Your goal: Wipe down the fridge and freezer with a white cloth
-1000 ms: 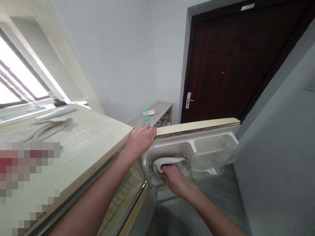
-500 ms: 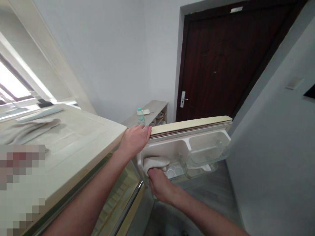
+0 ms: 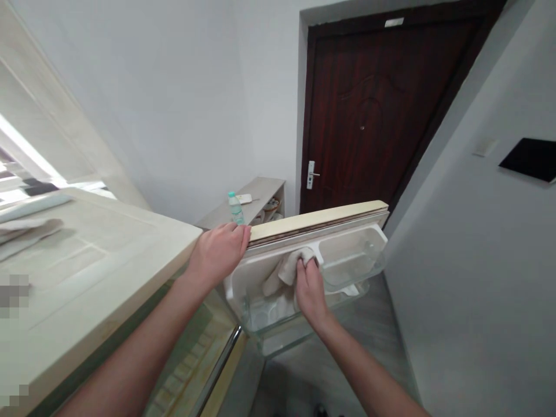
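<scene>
My left hand (image 3: 219, 252) grips the top edge of the open refrigerator door (image 3: 321, 223) near its hinge side. A pale cloth (image 3: 289, 269) is bunched in my right hand (image 3: 310, 289), which presses it against the inner face of the door by the divider between two shelf pockets. Part of the cloth hangs down to the left. Below it sits a clear door shelf (image 3: 278, 318) with round hollows in its base. The refrigerator body (image 3: 108, 243) stands on the left, its yellowish inside partly hidden by my left forearm.
Another cloth (image 3: 26, 234) lies on top of the refrigerator. Behind the door, a low cabinet (image 3: 260, 191) holds a clear bottle (image 3: 236, 208) with a green cap and a small white item (image 3: 245, 198). A dark red door (image 3: 386, 116) and a grey wall (image 3: 469, 260) bound the space.
My right hand has moved the cloth from the left corner of the door pocket rightward and up to the divider. My left hand still holds the door edge; the view has shifted right.
</scene>
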The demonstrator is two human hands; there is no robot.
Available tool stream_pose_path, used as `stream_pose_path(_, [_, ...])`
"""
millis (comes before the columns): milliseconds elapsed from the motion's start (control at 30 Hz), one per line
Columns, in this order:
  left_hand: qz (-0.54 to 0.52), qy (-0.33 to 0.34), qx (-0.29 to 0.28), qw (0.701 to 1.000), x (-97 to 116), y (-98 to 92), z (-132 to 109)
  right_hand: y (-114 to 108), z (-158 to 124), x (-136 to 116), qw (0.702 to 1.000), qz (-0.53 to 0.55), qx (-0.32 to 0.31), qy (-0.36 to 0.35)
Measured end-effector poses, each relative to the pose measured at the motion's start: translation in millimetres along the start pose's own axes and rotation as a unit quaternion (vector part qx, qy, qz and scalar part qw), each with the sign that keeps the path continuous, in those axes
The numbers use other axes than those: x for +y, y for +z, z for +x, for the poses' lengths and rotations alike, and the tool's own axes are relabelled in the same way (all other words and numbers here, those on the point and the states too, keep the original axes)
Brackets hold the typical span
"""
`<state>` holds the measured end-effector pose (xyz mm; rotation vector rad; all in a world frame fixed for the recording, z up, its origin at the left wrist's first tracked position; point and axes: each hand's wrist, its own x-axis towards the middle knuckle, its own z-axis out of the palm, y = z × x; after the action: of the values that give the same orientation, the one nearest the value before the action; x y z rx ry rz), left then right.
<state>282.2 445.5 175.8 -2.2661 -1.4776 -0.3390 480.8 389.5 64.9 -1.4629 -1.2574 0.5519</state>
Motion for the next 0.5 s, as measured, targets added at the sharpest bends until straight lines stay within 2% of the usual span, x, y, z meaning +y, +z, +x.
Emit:
stream_pose_path(100, [0.004,-0.011,0.003,1.0,0.8,-1.1,-0.2,1.2,-6.6,12.3,1.0,-0.019,0.005,0.01])
stream_pose_path(267, [0.008,-0.015,0.007,1.0,0.9,-0.1,0.6,5.4,-16.6,27.2,0.995,-0.01,-0.027,0.095])
stream_pose_path(333, [0.008,-0.012,0.011,1.0,0.6,0.7,0.9,3.3,-14.6,22.6,0.995,-0.006,-0.023,0.093])
stream_pose_path(500, [0.012,-0.006,0.017,1.0,-0.3,1.5,-0.4,-12.9,-13.7,-6.3,0.998,0.058,-0.01,0.033])
